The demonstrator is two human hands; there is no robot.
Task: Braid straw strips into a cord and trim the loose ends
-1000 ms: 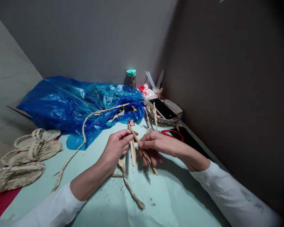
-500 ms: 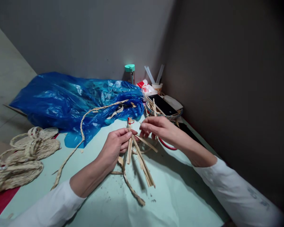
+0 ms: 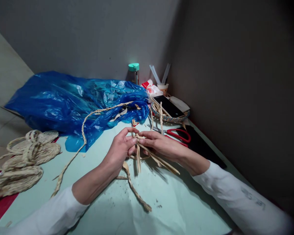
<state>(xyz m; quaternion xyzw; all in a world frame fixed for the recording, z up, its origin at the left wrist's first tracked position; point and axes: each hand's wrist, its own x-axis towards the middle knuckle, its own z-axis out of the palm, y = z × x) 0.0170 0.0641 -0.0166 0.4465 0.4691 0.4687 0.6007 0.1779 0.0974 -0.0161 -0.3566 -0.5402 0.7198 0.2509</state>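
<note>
My left hand [image 3: 124, 143] pinches a bundle of dry, straw-coloured plant-fibre strips [image 3: 138, 158] near its top. A red tie [image 3: 135, 124] wraps the bundle's upper end, just beyond my fingers. My right hand [image 3: 159, 143] has closed on the strips from the other side, its fingertips close to the left thumb. From between both hands the loose strip ends spread downward and to the right. A short twisted fibre cord [image 3: 137, 194] lies on the table below my left hand. Red-handled scissors [image 3: 178, 134] rest beyond my right wrist.
A blue plastic bag [image 3: 75, 98] spreads across the back left, with a long braided cord [image 3: 84, 130] running from it. Coiled braids [image 3: 31, 150] lie at left. A phone [image 3: 169, 106] sits on a basket [image 3: 183, 117]. Behind stand a green-lidded bottle [image 3: 133, 73] and a cup [image 3: 163, 88].
My right hand has moved left and down onto the strips beside my left fingers. The loose ends have swung to the right. The scissors now show more fully.
</note>
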